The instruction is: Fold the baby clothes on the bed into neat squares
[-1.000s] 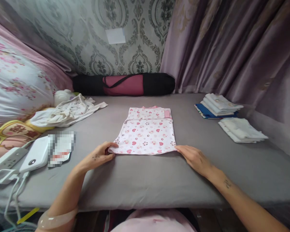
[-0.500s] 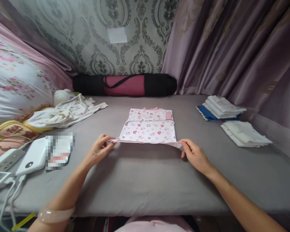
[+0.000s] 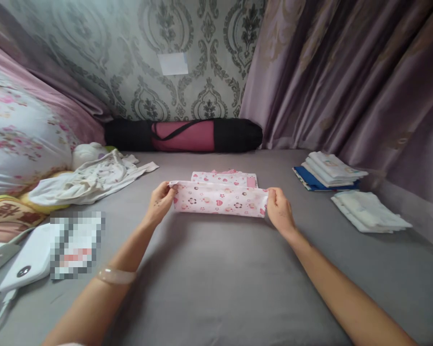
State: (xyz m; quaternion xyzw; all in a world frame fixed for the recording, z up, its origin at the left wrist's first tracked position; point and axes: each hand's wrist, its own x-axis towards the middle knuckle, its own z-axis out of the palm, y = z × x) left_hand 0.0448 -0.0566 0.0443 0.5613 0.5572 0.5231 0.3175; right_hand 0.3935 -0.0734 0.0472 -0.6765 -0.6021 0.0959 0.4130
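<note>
White printed garment (image 3: 220,201), hearts and flowers in pink: centre of the grey-covered surface (image 3: 209,283), near part lifted as a folded flap. The flap's raised upper edge hides the middle of the piece; behind it shows only a far band with a pink patch (image 3: 251,182) and a frilly pink bit (too little of it to say what). Underside of the flap not visible.

Garment sits between the two hands, stretched across. Left hand (image 3: 160,203) pinches the flap's upper left corner between thumb and fingers; right hand (image 3: 280,209) pinches the upper right corner, its fingertips mostly lost behind the cloth.

Left of this: crumpled white cloth (image 3: 82,181); nearer, a pixelated item (image 3: 78,245), unreadable, beside a white power bank (image 3: 32,257). Power strip (image 3: 0,257) and yellow cushion (image 3: 16,214) cut off at the left edge.

Right: folded stack (image 3: 334,168) with blue low in it, and a separate white folded cloth (image 3: 370,211) just nearer. Long black-and-maroon bag (image 3: 184,136) along the wall.
</note>
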